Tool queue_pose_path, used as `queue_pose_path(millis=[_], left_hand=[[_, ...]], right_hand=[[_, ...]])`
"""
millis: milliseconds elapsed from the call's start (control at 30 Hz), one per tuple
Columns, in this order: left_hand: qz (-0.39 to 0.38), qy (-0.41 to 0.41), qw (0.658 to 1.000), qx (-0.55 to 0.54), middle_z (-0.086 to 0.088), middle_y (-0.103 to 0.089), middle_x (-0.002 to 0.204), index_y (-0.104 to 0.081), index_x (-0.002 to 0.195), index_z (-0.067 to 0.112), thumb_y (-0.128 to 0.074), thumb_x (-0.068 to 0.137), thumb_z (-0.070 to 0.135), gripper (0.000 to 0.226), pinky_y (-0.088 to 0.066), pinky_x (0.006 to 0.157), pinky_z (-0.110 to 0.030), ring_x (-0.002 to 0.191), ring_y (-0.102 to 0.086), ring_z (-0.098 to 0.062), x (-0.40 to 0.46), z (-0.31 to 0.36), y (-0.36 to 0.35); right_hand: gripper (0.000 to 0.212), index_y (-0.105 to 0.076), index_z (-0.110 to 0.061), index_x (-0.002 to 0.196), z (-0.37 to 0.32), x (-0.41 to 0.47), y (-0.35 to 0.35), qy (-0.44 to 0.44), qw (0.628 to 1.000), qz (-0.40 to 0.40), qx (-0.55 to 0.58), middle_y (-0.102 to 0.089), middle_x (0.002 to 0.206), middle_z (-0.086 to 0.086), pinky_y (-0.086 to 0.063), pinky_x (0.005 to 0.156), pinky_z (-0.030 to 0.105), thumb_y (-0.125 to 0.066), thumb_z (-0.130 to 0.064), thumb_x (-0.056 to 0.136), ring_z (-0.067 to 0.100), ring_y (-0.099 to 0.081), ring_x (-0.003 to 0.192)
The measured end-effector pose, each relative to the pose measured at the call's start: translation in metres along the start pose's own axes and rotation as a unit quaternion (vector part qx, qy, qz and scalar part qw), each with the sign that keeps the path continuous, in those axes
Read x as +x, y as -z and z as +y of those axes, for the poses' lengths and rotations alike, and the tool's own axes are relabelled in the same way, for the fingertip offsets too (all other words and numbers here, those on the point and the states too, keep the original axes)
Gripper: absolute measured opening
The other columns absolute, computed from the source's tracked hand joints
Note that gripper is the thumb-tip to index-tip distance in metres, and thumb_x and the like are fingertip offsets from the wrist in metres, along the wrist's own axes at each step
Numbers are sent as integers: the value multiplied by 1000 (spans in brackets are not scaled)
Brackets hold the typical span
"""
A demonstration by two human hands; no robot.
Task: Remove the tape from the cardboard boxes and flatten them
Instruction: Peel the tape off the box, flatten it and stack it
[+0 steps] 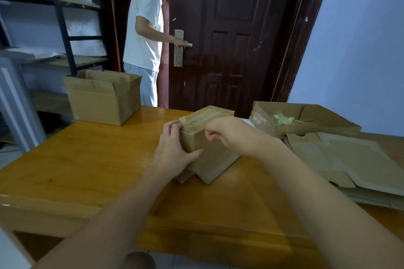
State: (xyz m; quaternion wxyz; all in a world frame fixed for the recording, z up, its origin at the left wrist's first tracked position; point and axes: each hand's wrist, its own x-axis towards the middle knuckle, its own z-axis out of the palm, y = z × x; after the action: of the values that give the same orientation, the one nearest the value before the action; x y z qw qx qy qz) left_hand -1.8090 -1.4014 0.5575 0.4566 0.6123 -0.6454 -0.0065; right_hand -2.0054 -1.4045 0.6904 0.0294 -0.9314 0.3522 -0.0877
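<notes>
A small brown cardboard box (215,159) stands tilted on the wooden table (87,159), with clear tape (203,117) running along its top face. My left hand (172,148) grips the box's near left corner, thumb across the side and fingers at the top edge. My right hand (227,133) rests over the top right of the box with its fingers curled at the upper edge, by the tape. A second piece of cardboard shows under the box at its lower left.
An open cardboard box (105,96) stands at the table's far left. At the right a shallow open box (306,119) holds crumpled tape (284,119), above a stack of flattened cardboard (349,164). A person in a white shirt (145,35) holds the dark door's handle (183,45). Metal shelving stands at the left.
</notes>
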Motion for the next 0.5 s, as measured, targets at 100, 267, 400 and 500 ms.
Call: queue_pose_path(millis=[100,267,400,500], left_hand=[[-32,-31,999,30,15,-29,147,-37,143,30,-83,66,68,98,-52,102,-37,128,-43,-10,3,-3,0],[-6,-39,999,28,14,-28,147,-39,140,28,-85,66,65,95,-45,95,-29,127,-40,-10,-4,1,-5],[0,-40,999,29,14,-28,147,-39,138,29,-86,66,64,93,-44,93,-27,127,-41,-10,-5,4,-5],[8,-38,999,27,13,-27,148,-35,136,33,-84,66,63,91,-43,89,-25,124,-38,-6,-7,7,-7]], right_hand=[[11,-70,-17,97,11,-12,-6,-19,997,48,49,-68,95,-7,-52,89,39,-60,-15,100,12,-61,93],[13,-68,-25,106,9,-9,-29,-39,985,136,100,-68,101,-11,-53,88,38,-55,-26,103,9,-62,98],[27,-55,-34,122,-4,4,-42,-72,980,169,71,-63,118,-12,-53,86,34,-54,-47,98,10,-59,106],[43,-55,-30,122,-20,14,-51,-117,973,195,29,-59,113,-12,-43,77,28,-61,-59,91,7,-52,96]])
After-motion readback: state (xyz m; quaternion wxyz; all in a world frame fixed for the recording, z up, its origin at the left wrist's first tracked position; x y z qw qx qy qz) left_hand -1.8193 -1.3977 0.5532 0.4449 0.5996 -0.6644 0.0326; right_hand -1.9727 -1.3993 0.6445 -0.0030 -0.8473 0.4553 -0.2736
